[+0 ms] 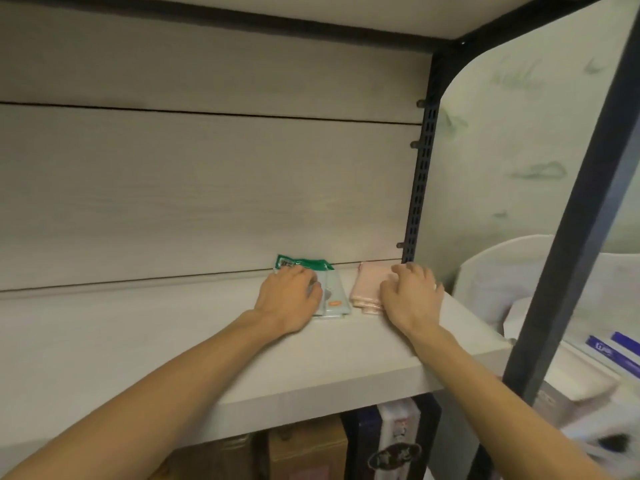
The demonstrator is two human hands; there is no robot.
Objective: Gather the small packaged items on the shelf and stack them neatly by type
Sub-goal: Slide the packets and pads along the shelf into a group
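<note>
Both stacks sit mid-frame at the back of the shelf. Left hand lies flat, fingers relaxed, on the green-topped packets; right hand rests with fingers loosely bent on the pink packets just beside them, right of centre

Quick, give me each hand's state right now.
Left hand: fingers curled down on the green packets, pressing them; a real grip cannot be told.
Right hand: fingers curled on the pink packets; a grip cannot be told.
</note>
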